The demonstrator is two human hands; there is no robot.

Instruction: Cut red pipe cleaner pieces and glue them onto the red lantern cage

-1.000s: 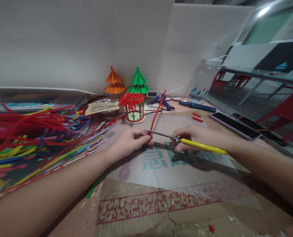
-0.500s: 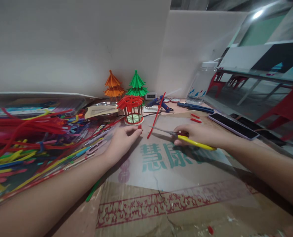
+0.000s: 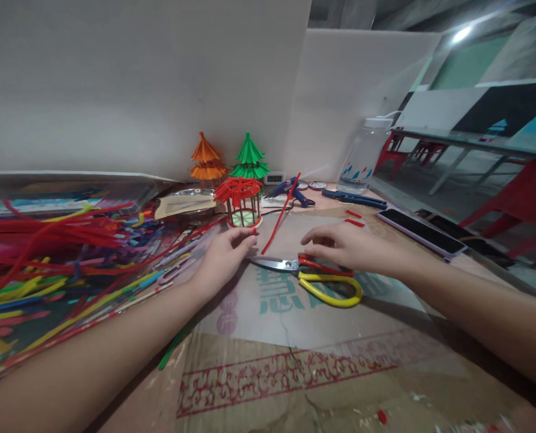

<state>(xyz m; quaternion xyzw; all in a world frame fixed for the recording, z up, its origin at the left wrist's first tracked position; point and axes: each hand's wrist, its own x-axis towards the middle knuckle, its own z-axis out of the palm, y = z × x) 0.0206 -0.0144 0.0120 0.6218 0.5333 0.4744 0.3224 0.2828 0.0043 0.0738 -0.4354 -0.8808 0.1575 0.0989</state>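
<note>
My left hand (image 3: 225,255) rests on the cardboard, thumb and forefinger pinched on a short red pipe-cleaner piece (image 3: 254,231), just in front of the small red-roofed pavilion model (image 3: 241,202). My right hand (image 3: 346,246) hovers with fingers apart and nothing in them, directly over the handles of the scissors (image 3: 310,273). The scissors lie flat on the cardboard with yellow and red handle loops and blades pointing left. A long red pipe cleaner (image 3: 280,213) slants between the hands, with neither hand on it.
A heap of coloured pipe cleaners (image 3: 46,252) fills the left side. Orange (image 3: 207,159) and green (image 3: 249,156) paper pagodas stand at the wall. A blue glue gun (image 3: 290,187), water bottle (image 3: 362,157), blue tool (image 3: 353,197), phone (image 3: 418,231) and short red cut pieces (image 3: 353,218) lie at the right.
The scissors cut the red pipe cleaner, and my left hand carried the cut piece toward the pavilion. My right hand then set the scissors down and let go.
</note>
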